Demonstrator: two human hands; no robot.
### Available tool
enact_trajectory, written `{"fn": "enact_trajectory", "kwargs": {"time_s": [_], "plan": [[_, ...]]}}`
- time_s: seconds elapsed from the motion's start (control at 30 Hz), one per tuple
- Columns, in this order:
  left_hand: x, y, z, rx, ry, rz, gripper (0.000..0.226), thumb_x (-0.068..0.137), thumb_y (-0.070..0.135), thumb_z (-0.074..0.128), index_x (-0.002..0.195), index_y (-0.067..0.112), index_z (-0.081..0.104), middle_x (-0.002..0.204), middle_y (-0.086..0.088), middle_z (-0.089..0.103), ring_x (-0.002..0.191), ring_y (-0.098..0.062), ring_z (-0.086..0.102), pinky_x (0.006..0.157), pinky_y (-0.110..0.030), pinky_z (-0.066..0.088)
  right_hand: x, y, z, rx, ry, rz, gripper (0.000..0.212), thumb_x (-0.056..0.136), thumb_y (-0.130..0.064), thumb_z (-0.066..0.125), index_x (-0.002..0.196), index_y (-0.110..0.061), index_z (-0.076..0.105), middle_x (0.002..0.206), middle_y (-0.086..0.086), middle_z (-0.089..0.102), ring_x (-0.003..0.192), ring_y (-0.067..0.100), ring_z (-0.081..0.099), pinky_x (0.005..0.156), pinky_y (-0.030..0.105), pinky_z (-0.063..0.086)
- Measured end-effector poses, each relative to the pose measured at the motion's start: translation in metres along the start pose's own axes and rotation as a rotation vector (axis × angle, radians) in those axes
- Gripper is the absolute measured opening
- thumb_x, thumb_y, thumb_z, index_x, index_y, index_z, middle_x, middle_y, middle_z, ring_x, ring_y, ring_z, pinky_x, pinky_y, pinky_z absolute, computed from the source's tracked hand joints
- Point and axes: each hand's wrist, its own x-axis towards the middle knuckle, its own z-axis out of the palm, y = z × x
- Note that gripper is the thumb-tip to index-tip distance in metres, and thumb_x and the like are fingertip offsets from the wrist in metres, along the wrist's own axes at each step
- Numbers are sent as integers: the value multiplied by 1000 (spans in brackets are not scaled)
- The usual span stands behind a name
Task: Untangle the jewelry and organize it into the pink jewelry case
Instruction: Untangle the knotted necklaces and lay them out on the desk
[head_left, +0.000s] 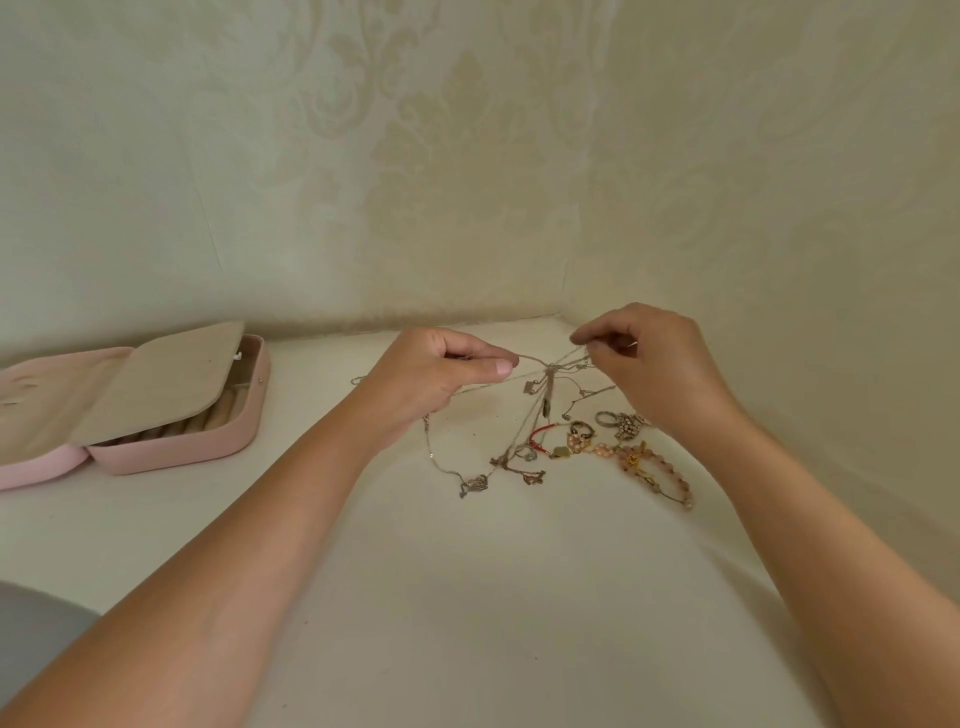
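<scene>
A tangle of thin silver chains (548, 371) is stretched in the air between both hands, with a knot in the middle and strands hanging down to the white surface. My left hand (431, 382) pinches one strand at its left end. My right hand (644, 364) pinches another at the right. More chain and small pendants (475, 483) lie below. The pink jewelry case (228, 441) lies open at the far left, its beige inner flap (156, 384) raised over ring rolls.
Under the right hand lie rings (605, 418), a red cord bracelet (540, 434) and a pink beaded bracelet (660, 470). Patterned cream walls meet in a corner just behind the hands. A grey shape (41, 629) sits at the lower left edge.
</scene>
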Motion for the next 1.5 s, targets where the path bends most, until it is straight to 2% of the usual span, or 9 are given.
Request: {"fn": "enact_trajectory", "kwargs": {"time_s": [0.17,0.4,0.53,0.67,0.93,1.1,1.23,1.4,1.5], "plan": [[2,-6,-1,150,-56,-24,12,78,26,77,90,24,78,89,16,74,78,16,60,54,0,36,6,9,-4,65,78,111,11,95,-17,57,89,-16,65,81,-7,62,72,2,56,69,7,43],[-1,0,-10,80,-171,-74,12,86,24,68,79,20,76,51,5,30,48,-10,20,46,-18,21,8,-1,-11,1369,-173,554,23,98,-10,43,77,-8,51,59,1,48,52,12,49,62,26,56],[-2,4,-9,-195,-265,-78,14,82,20,61,70,16,68,56,7,30,47,-5,23,44,-16,18,4,-4,-2,1203,-341,464,13,92,-15,51,81,-8,53,53,-6,30,41,4,26,37,14,30],[0,3,-3,-316,-323,-117,20,95,10,45,77,12,53,68,5,44,55,-6,38,47,-16,28,-6,-14,9,1144,-585,321,18,82,-15,53,89,-7,68,59,-2,59,37,0,24,35,11,24],[2,-6,-8,197,-159,-137,18,90,29,62,77,19,70,93,6,71,99,-11,64,93,-28,47,-10,-16,8,876,-709,188,34,96,-23,45,124,-12,60,49,0,36,39,9,20,40,21,24],[9,-4,-12,-192,7,-257,29,94,9,49,66,8,53,65,-4,55,59,-14,60,74,-29,58,-7,-13,-6,622,-668,171,36,87,-37,52,78,-6,67,50,0,34,44,11,25,42,19,28],[14,-4,-35,-723,121,-389,37,90,12,38,53,17,38,46,6,26,35,-7,27,30,-15,28,0,-3,-25,776,-659,236,30,87,-31,48,95,-7,64,52,1,40,38,6,21,35,16,26],[9,-14,-75,-753,235,-445,26,67,14,43,45,22,30,45,9,18,33,-6,17,32,-19,7,6,7,-46,1094,-620,307,33,90,-27,41,88,-13,71,49,0,41,37,4,13,29,11,22],[2,-18,-98,-899,254,-406,24,51,12,50,41,20,30,41,8,19,31,-6,18,32,-19,7,10,22,-59,1507,-908,356,40,104,-21,26,115,0,58,65,11,47,47,10,25,40,18,35]]}}
